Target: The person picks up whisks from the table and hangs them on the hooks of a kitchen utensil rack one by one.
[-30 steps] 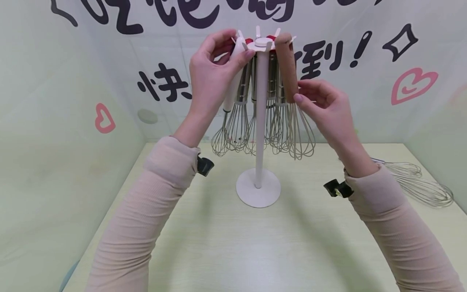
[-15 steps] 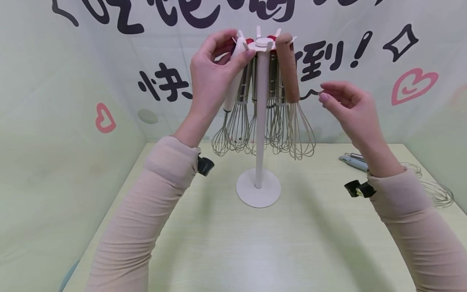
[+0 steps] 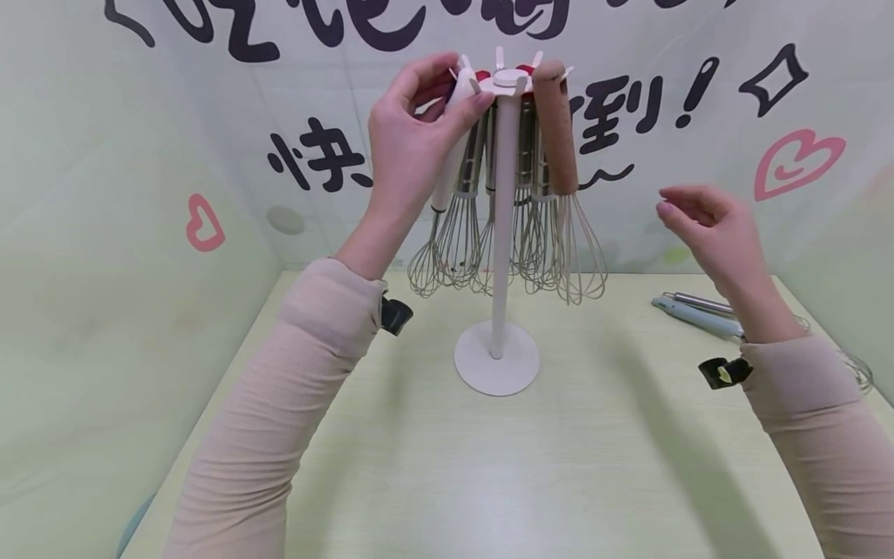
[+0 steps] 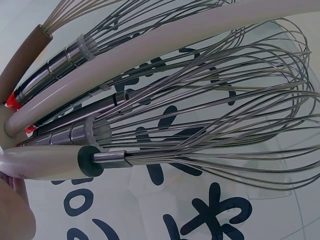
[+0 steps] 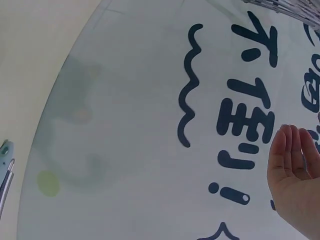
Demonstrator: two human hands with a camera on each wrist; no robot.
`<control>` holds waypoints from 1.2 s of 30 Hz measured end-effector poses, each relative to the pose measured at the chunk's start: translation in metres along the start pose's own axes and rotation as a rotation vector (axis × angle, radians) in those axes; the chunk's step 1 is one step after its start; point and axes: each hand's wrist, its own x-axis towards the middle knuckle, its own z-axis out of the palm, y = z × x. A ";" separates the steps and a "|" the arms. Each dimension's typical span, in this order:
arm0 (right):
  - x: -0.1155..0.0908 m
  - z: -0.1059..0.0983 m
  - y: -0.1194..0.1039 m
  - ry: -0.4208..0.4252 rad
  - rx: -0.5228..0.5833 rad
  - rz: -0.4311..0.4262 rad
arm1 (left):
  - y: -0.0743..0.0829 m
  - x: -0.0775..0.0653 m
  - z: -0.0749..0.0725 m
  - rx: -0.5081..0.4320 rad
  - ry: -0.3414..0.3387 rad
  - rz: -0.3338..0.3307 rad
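A white rack [image 3: 503, 233] with a round base stands upright on the table, whisks hanging from its hooked top. My left hand [image 3: 419, 132] is up at that top, its fingers and thumb holding the upper handle of a white-handled whisk [image 3: 450, 175]. In the left wrist view the same white-handled whisk [image 4: 50, 161] has a dark collar and wire loops. A wooden-handled whisk [image 3: 556, 128] hangs on the rack's right side. My right hand [image 3: 722, 241] is apart from it in the air, fingers loosely bent and holding nothing.
Several metal-handled whisks [image 3: 525, 151] hang at the back of the rack. Right of it, a light-blue-handled whisk [image 3: 698, 317] and a metal-handled one [image 3: 705, 303] lie on the table [image 3: 419, 466], partly behind the right arm. A printed backdrop [image 3: 321, 241] stands behind.
My right hand has let go of the wooden-handled whisk and moved away to the right and slightly down. The wooden-handled whisk stays hanging; my left hand keeps its place at the rack top.
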 end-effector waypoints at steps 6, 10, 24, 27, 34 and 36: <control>0.000 -0.015 0.026 -0.031 -0.160 0.073 | 0.006 -0.003 0.001 0.005 -0.002 -0.001; -0.003 -0.024 0.042 -0.049 -0.217 0.117 | 0.002 -0.001 0.001 0.008 -0.002 0.001; -0.016 -0.046 0.101 -0.078 -0.247 0.215 | -0.001 0.001 0.001 0.010 0.005 0.001; -0.018 -0.049 0.114 -0.084 -0.265 0.226 | -0.001 0.001 0.001 0.015 0.005 0.001; -0.025 -0.053 0.138 -0.132 -0.351 0.267 | -0.004 0.003 0.000 0.016 0.003 -0.002; -0.028 -0.055 0.143 -0.149 -0.374 0.283 | -0.005 0.003 0.000 0.016 0.003 -0.001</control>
